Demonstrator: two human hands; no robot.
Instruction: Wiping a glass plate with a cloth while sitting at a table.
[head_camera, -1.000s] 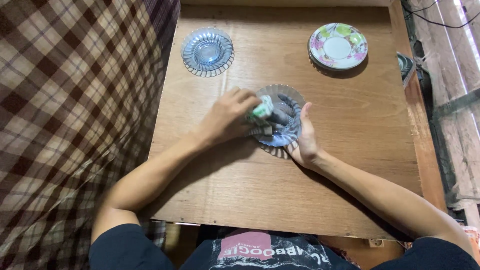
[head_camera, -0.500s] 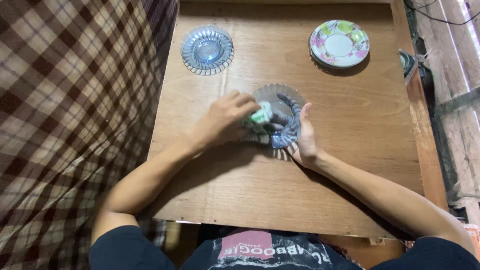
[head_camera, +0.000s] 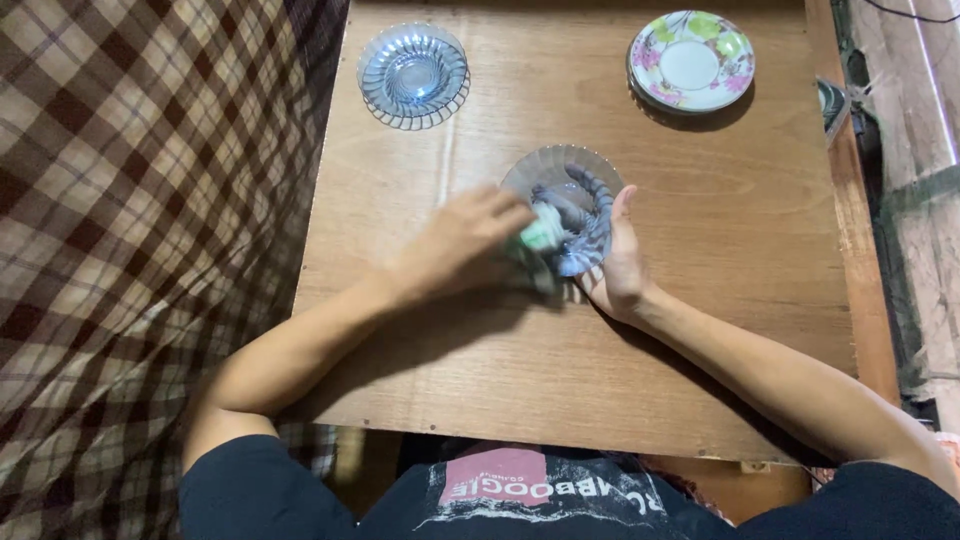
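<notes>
Mid-table, the left hand (head_camera: 462, 248) pinches one green-white sponge (head_camera: 541, 234) against a clear glass saucer (head_camera: 566, 205), which the right hand (head_camera: 617, 262) cups from beneath. Beyond sit two more saucers: one blue glass saucer (head_camera: 414, 76), one floral saucer (head_camera: 691, 62).

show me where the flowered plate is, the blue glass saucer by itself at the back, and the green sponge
flowered plate (head_camera: 691, 61), head view, on its white centre.
blue glass saucer (head_camera: 413, 75), head view, on its middle well.
green sponge (head_camera: 541, 235), head view, on the blurred green part showing past the left hand's fingertips.
</notes>
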